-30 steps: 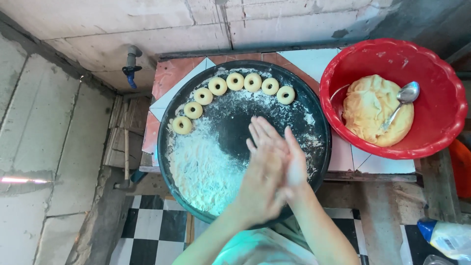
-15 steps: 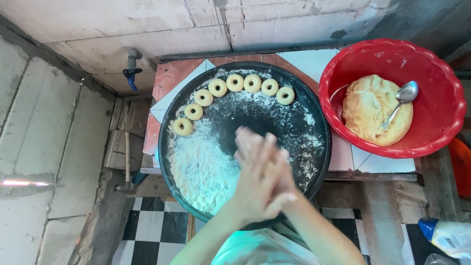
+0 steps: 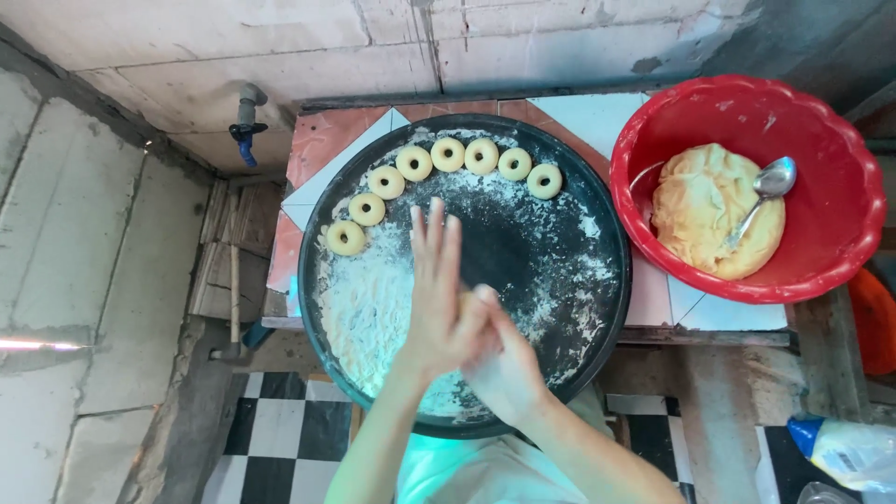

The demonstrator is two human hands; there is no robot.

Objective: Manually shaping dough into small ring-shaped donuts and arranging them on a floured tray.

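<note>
While the left hand (image 3: 437, 299) lies flat over the right hand (image 3: 499, 359), palms pressed together (whatever sits between them is hidden), both hover above the floured black tray (image 3: 597, 308), with seven dough rings (image 3: 448, 155) along its far rim.

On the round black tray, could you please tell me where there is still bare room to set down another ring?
The dark centre of the tray, between the dough rings and the flour pile, is bare, as is the right rim below the last ring. The upper-left arc is crowded with seven rings. The left hand and right hand, pressed together, cover the lower middle.
</note>
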